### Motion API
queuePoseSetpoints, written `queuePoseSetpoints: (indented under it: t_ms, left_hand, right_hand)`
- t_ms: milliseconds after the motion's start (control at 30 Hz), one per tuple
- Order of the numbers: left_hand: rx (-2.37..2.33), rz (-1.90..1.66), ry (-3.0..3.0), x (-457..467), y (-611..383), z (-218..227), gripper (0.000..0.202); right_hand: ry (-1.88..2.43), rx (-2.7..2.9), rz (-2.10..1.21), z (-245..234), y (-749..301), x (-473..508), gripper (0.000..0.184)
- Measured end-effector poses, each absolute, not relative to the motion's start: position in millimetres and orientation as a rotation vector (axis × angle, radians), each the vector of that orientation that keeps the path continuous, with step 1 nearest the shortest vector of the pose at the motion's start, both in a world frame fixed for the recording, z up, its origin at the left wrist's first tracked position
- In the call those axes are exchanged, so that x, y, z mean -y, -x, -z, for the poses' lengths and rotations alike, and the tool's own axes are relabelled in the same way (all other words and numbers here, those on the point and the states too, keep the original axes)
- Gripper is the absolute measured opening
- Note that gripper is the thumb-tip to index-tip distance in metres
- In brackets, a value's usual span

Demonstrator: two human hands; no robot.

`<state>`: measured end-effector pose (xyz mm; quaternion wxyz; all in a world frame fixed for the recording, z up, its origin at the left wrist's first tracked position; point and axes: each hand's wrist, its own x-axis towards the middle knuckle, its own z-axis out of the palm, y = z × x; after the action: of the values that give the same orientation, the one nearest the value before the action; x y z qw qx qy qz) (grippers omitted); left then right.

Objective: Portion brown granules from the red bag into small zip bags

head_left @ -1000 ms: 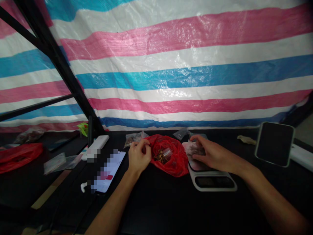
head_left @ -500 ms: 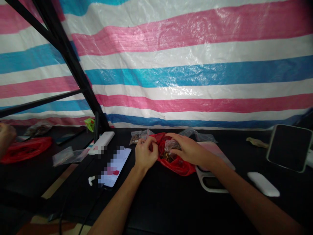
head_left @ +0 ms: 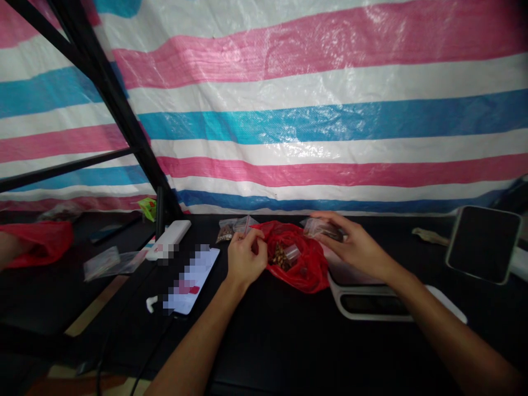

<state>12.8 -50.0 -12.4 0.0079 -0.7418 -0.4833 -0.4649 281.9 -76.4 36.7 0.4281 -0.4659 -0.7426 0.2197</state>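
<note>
My left hand (head_left: 245, 257) is closed, pinching the left edge of a red plastic bag (head_left: 299, 264) that lies open on the black table (head_left: 268, 341). Brown bits and a small clear scoop-like piece (head_left: 284, 254) show inside the bag. My right hand (head_left: 355, 245) is to the right of the bag, above the white kitchen scale (head_left: 371, 300), fingers closed on a small clear plastic bag (head_left: 324, 228) with dark contents. Two more small clear bags (head_left: 233, 228) lie behind my left hand.
A phone (head_left: 192, 280) with a lit screen and a white power bank (head_left: 171, 239) lie left of my left hand. A dark tablet-like device (head_left: 482, 242) stands at right. Another person's arm (head_left: 8, 250) and a second red bag (head_left: 39, 242) are at far left. Striped tarp (head_left: 289, 110) behind.
My right hand went from the scale to the red bag, then came back right over the scale holding a small clear bag. My left hand stayed on the bag's edge.
</note>
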Motion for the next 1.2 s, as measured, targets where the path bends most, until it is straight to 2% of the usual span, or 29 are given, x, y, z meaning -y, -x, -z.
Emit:
queuePoseSetpoints:
  t_ms: [133, 200, 333, 533, 700, 900, 1100, 1200]
  left_hand:
    - [1.521, 1.451, 2.31, 48.2, -11.6, 14.3, 0.017]
    - [1.524, 1.452, 2.305, 47.0, -10.6, 15.5, 0.017]
    - [1.508, 1.468, 2.363, 47.1, -8.4, 15.9, 0.016]
    - [1.215, 1.361, 2.758, 59.6, -14.6, 7.6, 0.019]
    - [1.051, 1.04, 3.079, 67.8, -19.2, -3.5, 0.042]
    - [1.029, 0.792, 3.119, 67.4, -16.4, -5.8, 0.049]
    - [1.062, 0.866, 3.064, 64.8, -19.0, -1.9, 0.026]
    - [1.033, 0.908, 3.052, 66.7, -18.6, -3.3, 0.025]
  right_hand:
    - [1.306, 1.911, -0.623, -34.0, -326.1, 85.6, 0.042]
    - [1.339, 1.994, -0.628, -29.2, -341.6, 91.2, 0.048]
    - [1.333, 1.971, -0.441, -20.7, -355.9, 96.8, 0.061]
    - [1.355, 1.711, -0.077, -14.3, -363.0, 87.5, 0.04]
    - [1.361, 1.683, -0.028, -9.6, -368.1, 84.7, 0.035]
    - [1.327, 1.698, -0.023, -13.2, -368.6, 88.3, 0.031]
    - [1.321, 1.707, -0.019, -13.0, -369.0, 86.9, 0.03]
    - [1.328, 1.702, -0.026, -12.4, -368.9, 86.7, 0.03]
